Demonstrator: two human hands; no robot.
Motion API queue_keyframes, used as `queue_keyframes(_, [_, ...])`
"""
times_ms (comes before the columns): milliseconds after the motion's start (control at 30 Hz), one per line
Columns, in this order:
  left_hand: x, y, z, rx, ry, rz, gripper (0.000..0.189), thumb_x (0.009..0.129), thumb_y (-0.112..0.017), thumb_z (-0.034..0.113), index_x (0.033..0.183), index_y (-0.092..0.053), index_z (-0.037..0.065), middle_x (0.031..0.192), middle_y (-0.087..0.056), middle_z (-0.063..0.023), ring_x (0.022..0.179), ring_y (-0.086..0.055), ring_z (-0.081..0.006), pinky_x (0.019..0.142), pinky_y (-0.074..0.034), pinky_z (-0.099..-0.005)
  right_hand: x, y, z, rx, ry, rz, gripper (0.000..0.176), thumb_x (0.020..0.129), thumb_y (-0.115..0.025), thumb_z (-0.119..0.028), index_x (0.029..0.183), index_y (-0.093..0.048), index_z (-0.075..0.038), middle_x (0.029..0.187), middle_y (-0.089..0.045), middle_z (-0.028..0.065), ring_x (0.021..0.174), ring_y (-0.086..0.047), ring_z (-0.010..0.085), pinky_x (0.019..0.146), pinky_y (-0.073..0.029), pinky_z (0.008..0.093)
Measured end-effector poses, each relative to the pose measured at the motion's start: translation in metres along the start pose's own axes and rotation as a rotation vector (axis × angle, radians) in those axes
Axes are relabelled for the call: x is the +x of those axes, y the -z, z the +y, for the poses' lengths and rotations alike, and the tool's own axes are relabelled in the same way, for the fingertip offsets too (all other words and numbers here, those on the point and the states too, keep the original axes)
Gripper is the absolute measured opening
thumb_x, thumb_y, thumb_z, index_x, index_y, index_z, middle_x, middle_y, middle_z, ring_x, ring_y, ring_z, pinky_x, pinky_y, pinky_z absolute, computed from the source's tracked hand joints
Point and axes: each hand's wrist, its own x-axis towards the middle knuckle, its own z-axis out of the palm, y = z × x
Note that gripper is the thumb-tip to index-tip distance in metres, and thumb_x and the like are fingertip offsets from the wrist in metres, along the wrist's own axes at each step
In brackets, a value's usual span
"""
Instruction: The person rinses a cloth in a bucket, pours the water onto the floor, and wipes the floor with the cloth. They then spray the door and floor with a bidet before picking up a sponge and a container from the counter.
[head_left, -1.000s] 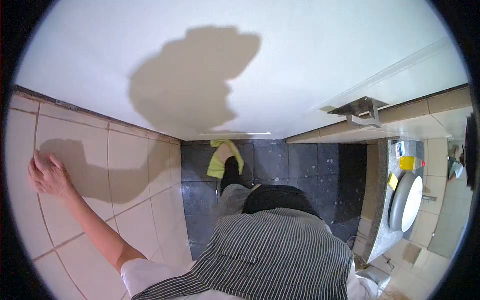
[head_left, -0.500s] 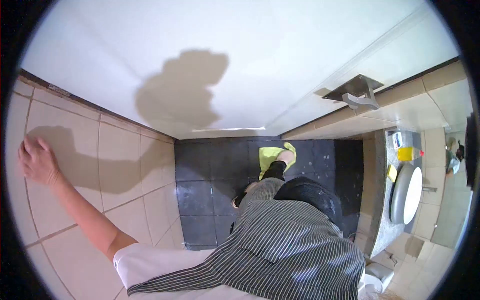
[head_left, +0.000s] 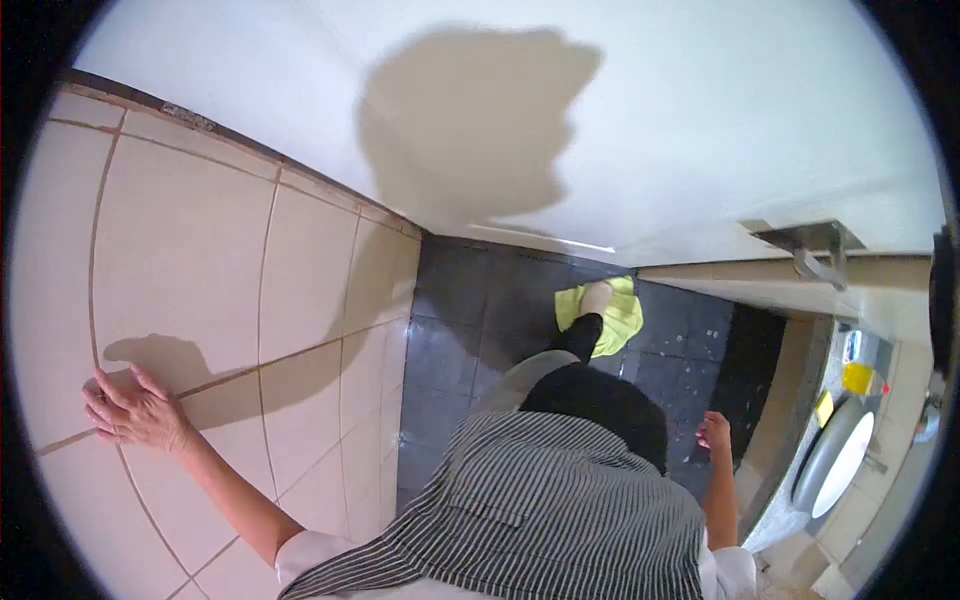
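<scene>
My left hand (head_left: 138, 408) rests against the beige wall tiles (head_left: 185, 240) with its fingers spread, holding nothing. Down at my right side hangs my right hand (head_left: 714, 432), its fingers curled in and no object visible in them. My foot (head_left: 596, 297) stands on a yellow-green cloth (head_left: 622, 318), which lies crumpled on the dark floor tiles (head_left: 445, 345) near the bottom of the white door (head_left: 690, 120). Neither hand touches the cloth. A black-and-white striped apron (head_left: 570, 500) covers my front and hides my other foot.
On the right, a stone counter (head_left: 785, 520) carries a round white basin (head_left: 842, 465), a yellow bottle (head_left: 860, 380) with a red cap and a yellow sponge (head_left: 824, 408). A metal handle (head_left: 815, 262) juts from the door. Whitish spots mark the floor beside the cloth.
My view has shifted and turned slightly. My left hand sits lower on the wall tiles. My right hand has come into view at my side. The cloth remains under my foot.
</scene>
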Motion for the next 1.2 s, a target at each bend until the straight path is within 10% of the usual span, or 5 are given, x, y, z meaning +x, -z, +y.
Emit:
queue_keyframes(133, [0.002, 0.0, 0.002, 0.142, -0.049, -0.072, 0.054, 0.087, -0.048, 0.054, 0.13, -0.045, 0.02, 0.129, -0.042, -0.0099, 0.119, -0.038, -0.0324, 0.096, -0.034, -0.051, 0.032, -0.041, -0.008, -0.265, 0.036, -0.07, 0.018, 0.085, -0.051, -0.013, 0.102, -0.055, -0.014, 0.067, -0.054, 0.0037, 0.051, -0.055, 0.0192, 0.038, -0.04, 0.0302])
queue_keyframes(233, [0.002, -0.003, 0.004, 0.172, -0.065, -0.079, 0.056, 0.087, -0.047, 0.056, 0.129, -0.045, 0.02, 0.129, -0.04, -0.0101, 0.12, -0.037, -0.0332, 0.096, -0.034, -0.0523, 0.079, -0.055, 0.003, 0.391, -0.556, -0.649, 0.019, 0.086, -0.051, -0.018, 0.105, -0.054, -0.014, 0.069, -0.055, 0.0044, 0.053, -0.057, 0.0214, 0.04, -0.042, 0.0351])
queue_keyframes(300, [0.003, -0.002, 0.006, 0.177, -0.052, -0.089, 0.057, 0.086, -0.047, 0.057, 0.129, -0.045, 0.02, 0.129, -0.039, -0.0103, 0.12, -0.036, -0.0337, 0.096, -0.033, -0.0531, 0.072, -0.096, -0.001, -0.202, -0.15, -0.212, 0.018, 0.085, -0.05, -0.013, 0.103, -0.052, -0.014, 0.068, -0.053, 0.0048, 0.046, -0.051, 0.018, 0.035, -0.034, 0.0288])
queue_keyframes(600, [0.002, -0.004, 0.015, 0.135, 0.005, -0.127, 0.064, 0.085, -0.044, 0.061, 0.132, -0.04, 0.018, 0.134, -0.03, -0.0132, 0.125, -0.026, -0.0371, 0.102, -0.023, -0.0577, 0.078, -0.197, -0.055, -0.554, 0.126, -0.247, 0.016, 0.089, -0.046, -0.014, 0.104, -0.052, -0.013, 0.07, -0.056, 0.0069, 0.051, -0.057, 0.0171, 0.036, -0.042, 0.0287])
queue_keyframes(1200, [-0.01, -0.012, -0.001, 0.165, 0.02, -0.143, 0.064, 0.082, -0.048, 0.065, 0.128, -0.049, 0.02, 0.133, -0.034, -0.01, 0.125, -0.028, -0.0334, 0.101, -0.027, -0.0505, 0.001, -0.111, 0.107, -0.306, -0.386, -0.205, 0.027, 0.088, -0.048, -0.016, 0.114, -0.052, -0.013, 0.075, -0.06, 0.0041, 0.06, -0.061, 0.0195, 0.05, -0.049, 0.0341])
